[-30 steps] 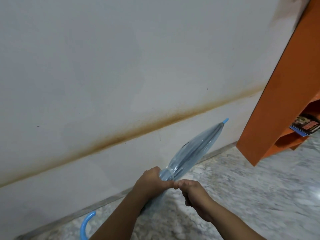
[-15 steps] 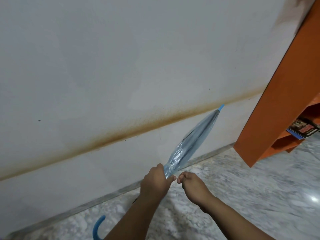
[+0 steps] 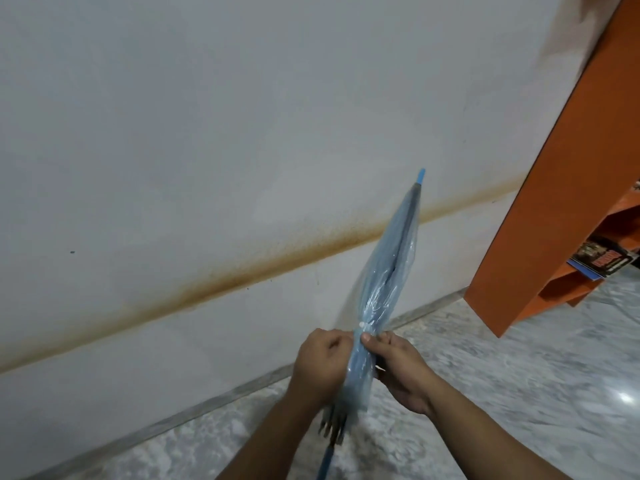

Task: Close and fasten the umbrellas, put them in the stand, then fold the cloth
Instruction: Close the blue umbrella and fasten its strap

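A closed, translucent blue umbrella (image 3: 388, 268) points up and away from me, its blue tip near the stained wall. My left hand (image 3: 320, 365) wraps around the bunched canopy from the left. My right hand (image 3: 398, 368) grips it from the right, thumb and fingers pinching the canopy just below a small white snap button (image 3: 361, 324). The rib ends and the blue shaft (image 3: 327, 462) stick out below my hands. The curved handle is out of view. No stand or cloth is visible.
A white wall (image 3: 207, 133) with a brown stain band runs across the view, meeting a marble floor (image 3: 519, 393) at a grey skirting strip. An orange shelf unit (image 3: 561, 188) with a magazine (image 3: 599, 263) stands at the right.
The umbrella has swung more upright and nearer to me. My right hand, which was just off the canopy, now grips it beside my left hand. The curved handle has left the view.
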